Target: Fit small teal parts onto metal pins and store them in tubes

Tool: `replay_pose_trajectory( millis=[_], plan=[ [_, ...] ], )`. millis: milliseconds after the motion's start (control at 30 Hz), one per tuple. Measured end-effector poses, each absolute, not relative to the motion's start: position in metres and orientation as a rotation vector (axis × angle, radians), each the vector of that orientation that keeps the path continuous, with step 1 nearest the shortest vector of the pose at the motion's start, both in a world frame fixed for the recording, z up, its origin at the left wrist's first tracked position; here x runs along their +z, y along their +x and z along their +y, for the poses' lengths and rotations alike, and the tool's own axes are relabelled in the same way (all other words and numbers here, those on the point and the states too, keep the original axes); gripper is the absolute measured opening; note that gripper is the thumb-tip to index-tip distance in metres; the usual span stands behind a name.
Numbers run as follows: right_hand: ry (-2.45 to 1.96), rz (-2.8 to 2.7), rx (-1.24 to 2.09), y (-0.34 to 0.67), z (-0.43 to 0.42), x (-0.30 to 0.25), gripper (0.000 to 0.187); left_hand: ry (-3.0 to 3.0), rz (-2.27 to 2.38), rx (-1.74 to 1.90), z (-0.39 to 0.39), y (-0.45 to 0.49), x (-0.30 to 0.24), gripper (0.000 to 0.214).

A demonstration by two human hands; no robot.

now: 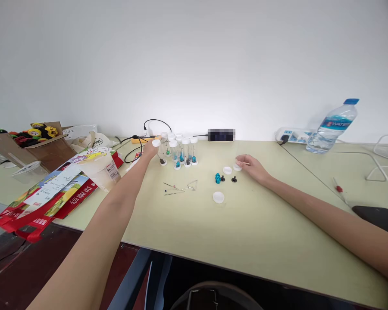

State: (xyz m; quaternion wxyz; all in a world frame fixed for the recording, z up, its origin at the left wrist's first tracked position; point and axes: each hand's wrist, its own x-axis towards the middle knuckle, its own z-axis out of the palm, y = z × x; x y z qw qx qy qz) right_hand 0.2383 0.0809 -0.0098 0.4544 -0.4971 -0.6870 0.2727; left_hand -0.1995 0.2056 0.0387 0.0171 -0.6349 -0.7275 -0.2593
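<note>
My left hand (150, 149) reaches far forward and grips a clear tube with a white cap (158, 150) at the left end of a cluster of capped tubes (181, 150) that hold small teal and black pieces. My right hand (250, 165) rests on the table to the right, its fingers pinched on a small white cap (237, 166). Near it lie another white cap (227, 170), a teal piece (217, 178) and two black pieces (234, 179). A third white cap (218, 197) lies nearer to me. Bent wire tools (181, 187) lie between my arms.
Red printed bags and a plastic cup (105, 172) lie at the left, with a cardboard box of toys (35, 140) behind. A power strip (292, 135), a water bottle (333, 125), cables and a small screwdriver (339, 189) are at the right. A dark device (221, 134) stands by the wall.
</note>
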Motion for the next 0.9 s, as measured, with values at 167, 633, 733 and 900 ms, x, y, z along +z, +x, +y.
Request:
replay_pose_trajectory(
  millis=[167,633,733,900],
  plan=[
    [-1.273,-1.69,0.595,0.241,0.079,-0.011,0.028,-1.627,-2.268,-1.282,0.186,-0.198,0.077,0.029],
    [-1.386,-1.7,0.411,0.25,0.059,-0.018,0.034,-2.019,-1.144,-2.194,0.089,-0.098,0.099,0.031],
    [-1.377,-1.726,0.396,0.251,0.062,-0.019,0.039,-2.438,-1.156,-2.104,0.083,-0.038,0.064,0.027],
    [-1.32,-1.796,0.486,0.25,0.058,-0.016,0.041,-2.724,-1.524,-1.855,0.092,0.014,0.008,0.021]
  ],
)
